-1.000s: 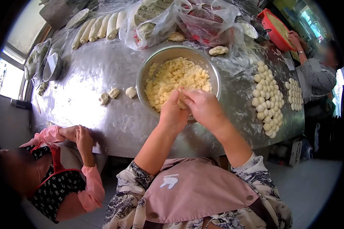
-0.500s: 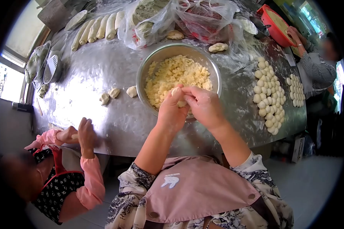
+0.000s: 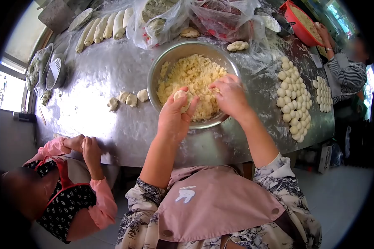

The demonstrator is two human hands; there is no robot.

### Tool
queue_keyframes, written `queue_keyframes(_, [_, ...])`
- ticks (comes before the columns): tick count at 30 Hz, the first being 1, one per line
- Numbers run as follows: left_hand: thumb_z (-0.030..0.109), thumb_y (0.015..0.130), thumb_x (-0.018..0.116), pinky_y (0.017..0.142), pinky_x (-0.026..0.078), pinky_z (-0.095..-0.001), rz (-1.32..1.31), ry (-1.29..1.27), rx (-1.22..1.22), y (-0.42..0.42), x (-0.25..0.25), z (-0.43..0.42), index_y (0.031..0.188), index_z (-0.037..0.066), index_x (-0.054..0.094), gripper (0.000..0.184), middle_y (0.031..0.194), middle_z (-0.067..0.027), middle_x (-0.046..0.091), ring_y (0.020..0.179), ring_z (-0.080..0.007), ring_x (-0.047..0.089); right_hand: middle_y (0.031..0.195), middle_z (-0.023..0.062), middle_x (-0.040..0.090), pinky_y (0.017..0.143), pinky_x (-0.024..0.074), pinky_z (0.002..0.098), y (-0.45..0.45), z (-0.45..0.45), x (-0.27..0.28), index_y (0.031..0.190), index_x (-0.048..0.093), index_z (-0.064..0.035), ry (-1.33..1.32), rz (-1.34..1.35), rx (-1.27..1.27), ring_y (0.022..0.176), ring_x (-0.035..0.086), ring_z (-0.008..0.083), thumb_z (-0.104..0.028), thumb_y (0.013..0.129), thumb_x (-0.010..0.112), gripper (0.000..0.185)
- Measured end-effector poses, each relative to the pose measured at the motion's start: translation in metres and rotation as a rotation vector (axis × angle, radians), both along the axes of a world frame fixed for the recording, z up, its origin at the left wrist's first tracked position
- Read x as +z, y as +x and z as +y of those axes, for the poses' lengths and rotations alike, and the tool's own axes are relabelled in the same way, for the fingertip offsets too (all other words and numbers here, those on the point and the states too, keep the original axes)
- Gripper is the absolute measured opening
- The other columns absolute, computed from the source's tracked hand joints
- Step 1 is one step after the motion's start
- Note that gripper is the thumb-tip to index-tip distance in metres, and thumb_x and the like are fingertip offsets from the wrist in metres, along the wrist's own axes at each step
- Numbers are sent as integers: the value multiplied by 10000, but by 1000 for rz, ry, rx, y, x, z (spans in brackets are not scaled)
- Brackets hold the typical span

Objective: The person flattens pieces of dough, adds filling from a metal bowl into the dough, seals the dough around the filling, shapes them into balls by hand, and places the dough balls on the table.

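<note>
My left hand (image 3: 173, 118) is over the near left rim of a steel bowl (image 3: 152, 83), its fingers curled round a small flattened piece of dough (image 3: 183, 98). Inside the bowl is pale yellow crumbly filling (image 3: 197, 70). My right hand (image 3: 233, 98) reaches over the bowl's right side, its fingers pinched together on some of that filling at the fingertips. Left of the bowl lie several small dough lumps (image 3: 131, 100) on the floury metal table.
Dough rolls (image 3: 106, 27) and plastic bags (image 3: 222, 18) line the far side. Many round dough balls (image 3: 291, 97) sit at right. A co-worker's hands (image 3: 87, 149) work at the near left; another person (image 3: 347, 72) stands by a red basin (image 3: 297, 25).
My hands have parted: the right moved right into the filling, the left slightly left with the dough. Another dough lump now lies left of the bowl. The left co-worker's hands have come together.
</note>
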State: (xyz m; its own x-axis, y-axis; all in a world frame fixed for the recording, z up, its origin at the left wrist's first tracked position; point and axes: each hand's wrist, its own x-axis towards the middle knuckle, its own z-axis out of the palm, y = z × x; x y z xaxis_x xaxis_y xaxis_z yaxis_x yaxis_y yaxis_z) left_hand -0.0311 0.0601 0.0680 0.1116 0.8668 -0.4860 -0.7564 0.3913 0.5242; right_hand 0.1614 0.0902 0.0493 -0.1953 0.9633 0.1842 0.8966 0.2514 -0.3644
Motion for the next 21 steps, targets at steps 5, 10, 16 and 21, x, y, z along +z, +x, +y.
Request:
queue_keyframes(5, [53,960,517,935,532,-315,-78,-11,-28,3,-4,0,1203,12,515,247,1162,-119,541,1050,-252,596,1104,65,659,986,356,507,-22,3,-6,995,720,-163,-258,-246,-3,1180,480,327,-181,823,633,193])
queue_keyframes(10, [35,948,527,925,528,-335,-68,12,-44,2,-11,-1,1220,14,498,274,1152,-115,547,1033,-236,589,1004,94,691,955,398,468,-24,3,3,946,725,-123,-368,-117,-6,1095,554,292,-220,820,668,169])
queue_keyframes(16, [108,963,541,983,473,-344,-4,45,-81,12,-13,-6,1222,45,477,274,1211,-76,514,1101,-171,537,886,81,695,831,479,401,-21,-12,60,903,715,-86,-318,556,8,1000,588,293,-190,751,743,187])
queue_keyframes(21, [203,975,554,966,435,-340,-207,115,-148,18,-13,-6,1246,63,472,316,1212,-72,558,1119,-181,543,854,68,687,824,481,393,-31,-21,44,852,720,-88,-21,460,145,961,580,293,-160,710,771,167])
